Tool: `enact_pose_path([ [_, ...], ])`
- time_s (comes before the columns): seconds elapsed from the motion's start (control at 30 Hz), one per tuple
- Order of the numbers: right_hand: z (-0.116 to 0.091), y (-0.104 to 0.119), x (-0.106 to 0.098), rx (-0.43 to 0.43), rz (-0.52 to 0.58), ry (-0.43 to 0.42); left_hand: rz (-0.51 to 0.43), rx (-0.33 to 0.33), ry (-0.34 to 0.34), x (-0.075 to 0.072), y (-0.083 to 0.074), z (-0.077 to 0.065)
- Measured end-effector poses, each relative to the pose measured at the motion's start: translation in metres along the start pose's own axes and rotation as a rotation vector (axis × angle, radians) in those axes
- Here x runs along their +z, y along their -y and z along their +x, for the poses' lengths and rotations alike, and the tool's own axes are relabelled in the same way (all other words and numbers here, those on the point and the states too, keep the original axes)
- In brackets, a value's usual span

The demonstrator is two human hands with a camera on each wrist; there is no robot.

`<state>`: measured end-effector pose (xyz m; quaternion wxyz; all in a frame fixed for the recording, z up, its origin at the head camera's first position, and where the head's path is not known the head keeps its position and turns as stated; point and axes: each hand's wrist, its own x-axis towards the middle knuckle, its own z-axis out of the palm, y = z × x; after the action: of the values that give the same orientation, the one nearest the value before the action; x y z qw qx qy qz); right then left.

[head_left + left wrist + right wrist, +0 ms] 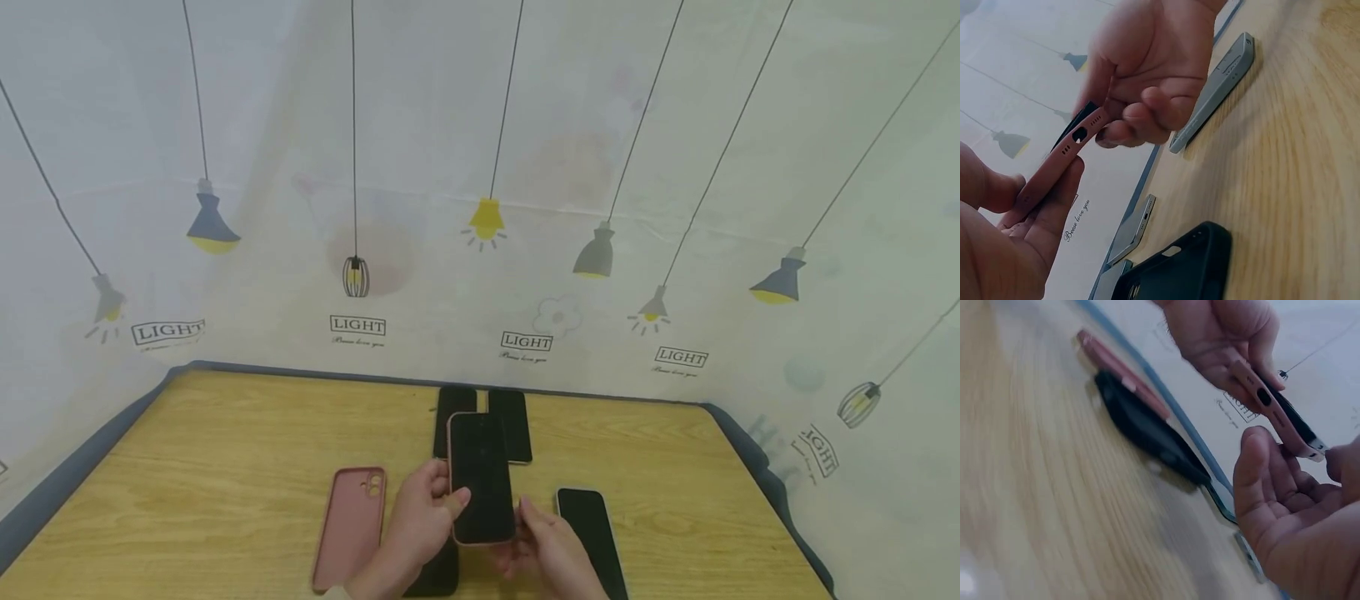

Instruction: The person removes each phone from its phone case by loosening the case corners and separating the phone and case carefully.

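In the head view a black-screened phone (482,479) in a pink phone case (1054,164) is held up above the table. My left hand (422,517) grips its left side, thumb over the front edge and fingers behind. At the lower right corner is my right hand (551,546), its thumb and fingers pinching that corner. A pale strip of the phone's edge shows above the case rim near the right thumb (1338,464) in the right wrist view. The case's bottom end, with its port opening, faces the left wrist camera.
Another pink case (350,529) lies left of my hands, with a dark green case (438,575) below them. Two dark-screened phones, one left (454,404) and one right (512,425), lie at the table's back. A light-edged phone (592,537) lies at right.
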<state>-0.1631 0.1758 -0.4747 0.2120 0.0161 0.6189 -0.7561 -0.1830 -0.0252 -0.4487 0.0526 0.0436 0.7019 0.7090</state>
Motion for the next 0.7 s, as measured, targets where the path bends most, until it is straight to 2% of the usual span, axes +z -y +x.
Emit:
enact_pose_path([
  [0.1, -0.0005, 0.0017, -0.0044, -0.047, -0.259, -0.059, 0.024, 0.007, 0.003, 0.0002, 0.0007, -0.0001],
  [0.2, -0.0011, 0.0042, -0.0082, -0.087, -0.44, -0.077, 0.062, 0.0, 0.008, 0.0005, 0.0007, -0.0003],
  [0.23, -0.001, 0.005, -0.0092, -0.096, -0.47, -0.071, 0.076, -0.007, 0.01, 0.0005, 0.0006, -0.0001],
  [0.37, -0.0023, 0.0078, -0.0113, -0.1, -0.499, -0.012, 0.124, -0.035, 0.021, 0.0009, 0.0018, 0.0009],
  [0.47, -0.004, 0.0094, -0.0109, -0.11, -0.524, 0.017, 0.127, -0.026, 0.032, 0.0018, 0.0032, 0.0005],
  [0.6, -0.0057, 0.0089, -0.0094, -0.132, -0.59, 0.013, 0.133, 0.01, 0.048, 0.003, 0.004, -0.0013],
  [0.7, -0.005, 0.0065, -0.0081, -0.136, -0.627, 0.003, 0.14, 0.012, 0.063, 0.0028, 0.0048, -0.0019],
])
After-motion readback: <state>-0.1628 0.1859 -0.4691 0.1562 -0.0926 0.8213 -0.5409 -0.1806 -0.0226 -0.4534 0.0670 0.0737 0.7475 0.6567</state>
